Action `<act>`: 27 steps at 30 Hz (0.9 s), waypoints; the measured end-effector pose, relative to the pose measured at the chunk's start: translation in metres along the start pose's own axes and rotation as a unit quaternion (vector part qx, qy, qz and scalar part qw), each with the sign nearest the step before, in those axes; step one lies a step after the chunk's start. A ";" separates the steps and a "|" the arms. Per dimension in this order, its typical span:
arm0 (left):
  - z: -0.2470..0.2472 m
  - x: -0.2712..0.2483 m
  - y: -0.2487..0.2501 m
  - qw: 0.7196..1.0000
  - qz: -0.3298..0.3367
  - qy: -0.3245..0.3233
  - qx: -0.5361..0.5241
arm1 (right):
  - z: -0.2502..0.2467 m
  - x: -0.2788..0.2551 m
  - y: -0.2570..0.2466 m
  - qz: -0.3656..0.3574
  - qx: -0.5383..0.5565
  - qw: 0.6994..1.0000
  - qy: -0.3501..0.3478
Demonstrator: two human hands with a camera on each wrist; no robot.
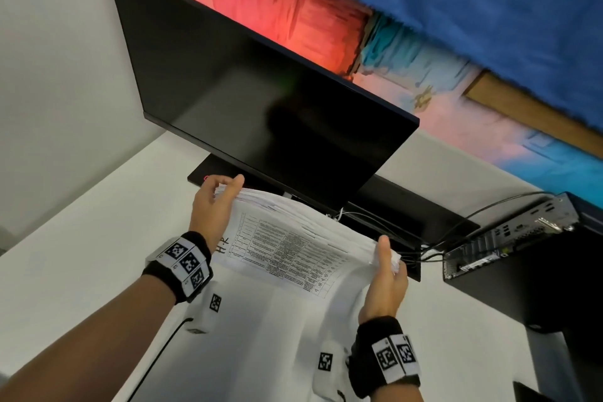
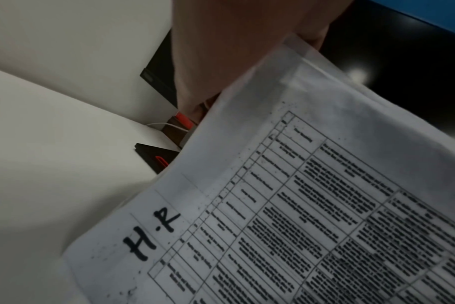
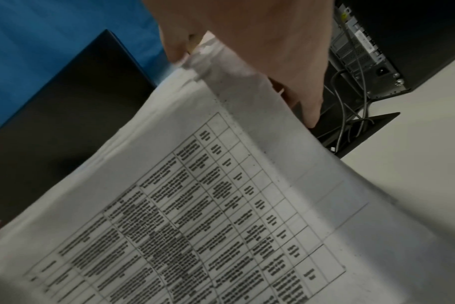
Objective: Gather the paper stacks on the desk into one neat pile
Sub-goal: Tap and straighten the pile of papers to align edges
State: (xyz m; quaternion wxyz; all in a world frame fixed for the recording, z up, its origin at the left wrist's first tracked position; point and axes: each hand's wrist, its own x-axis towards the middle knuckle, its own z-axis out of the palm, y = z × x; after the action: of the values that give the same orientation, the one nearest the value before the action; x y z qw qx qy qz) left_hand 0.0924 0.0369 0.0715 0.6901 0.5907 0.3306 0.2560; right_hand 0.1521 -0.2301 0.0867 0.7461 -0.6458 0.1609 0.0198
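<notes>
A thick pile of paper [image 1: 293, 238] is held up off the white desk [image 1: 81, 254] by both hands, in front of the bottom edge of the black screen [image 1: 248, 85]. The left hand [image 1: 212, 206] is curled round the pile's far left corner, at about 10 o'clock from the middle of the pile, with the thumb on top and the fingers [image 1: 217, 184] wrapped over the edge. The right hand [image 1: 386, 277] is pinched on the right edge, at about 3 o'clock, with the thumb pressed on the top sheet. The top sheet [image 2: 286, 216] is printed with a table of small words, and the letters "H.R" [image 2: 152, 234] are written by hand near its left edge. The sheets are fanned a little along the far edge and are not lined up. The near part of the pile is bent down toward the desk. A black computer box [image 1: 509, 238] with wires [image 1: 456, 222] is seen on the desk at about 3 o'clock from the pile. Bands with black and white square marks [image 1: 187, 259] are worn on both wrists.
</notes>
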 end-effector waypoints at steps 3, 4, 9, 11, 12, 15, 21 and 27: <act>-0.004 -0.002 0.001 0.999 -0.012 -0.033 -0.008 | 0.004 0.003 0.001 0.002 -0.012 1.000 0.008; -0.008 0.000 -0.003 0.998 -0.020 -0.057 0.000 | 0.004 0.004 0.002 0.004 -0.016 1.000 0.012; -0.023 0.010 -0.017 0.982 -0.025 -0.141 0.121 | -0.003 0.010 0.007 0.007 -0.048 0.998 -0.047; -0.022 0.011 -0.015 0.982 -0.006 -0.135 0.131 | -0.005 0.006 0.006 -0.005 -0.100 0.989 -0.113; -0.020 0.010 -0.012 0.983 0.003 -0.134 0.124 | -0.007 0.004 0.006 -0.020 -0.131 0.983 -0.130; -0.012 0.004 0.003 0.989 0.034 -0.118 0.081 | -0.011 0.004 0.006 -0.076 -0.186 0.973 -0.112; -0.001 -0.012 0.027 0.995 0.081 -0.060 -0.021 | -0.020 -0.006 -0.016 -0.134 -0.076 0.985 -0.080; -0.013 -0.022 -0.006 0.997 0.006 -0.057 0.044 | -0.028 0.000 0.025 -0.023 -0.128 0.981 -0.144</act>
State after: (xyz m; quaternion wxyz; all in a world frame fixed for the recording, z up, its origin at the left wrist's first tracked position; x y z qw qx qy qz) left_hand 0.0683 0.0280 0.0678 0.6798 0.6358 0.2984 0.2110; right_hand 0.1398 -0.2535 0.0595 0.6728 -0.7300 0.0335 0.1157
